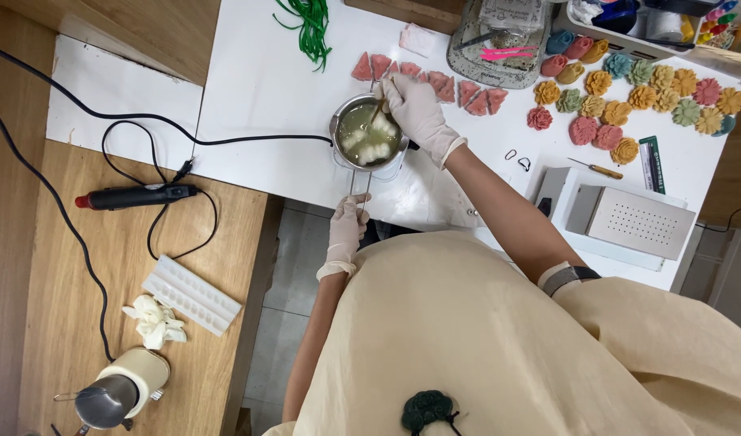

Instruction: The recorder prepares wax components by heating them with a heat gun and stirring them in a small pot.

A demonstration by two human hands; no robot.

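Both gloved hands reach forward: left hand [346, 226] closed low, right hand [415, 109] gripping higher

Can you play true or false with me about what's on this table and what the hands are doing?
1. The right hand stirs in the small metal pot with a stick. True.
2. The left hand holds a flower shape. False: it has a grip on the pot's handle.
3. Both hands wear gloves. True.
4. The pot is empty. False: pale liquid with white lumps is in it.
5. Flower shapes lie right of the pot. True.
6. The green strands lie in the pot. False: they lie on the white table.
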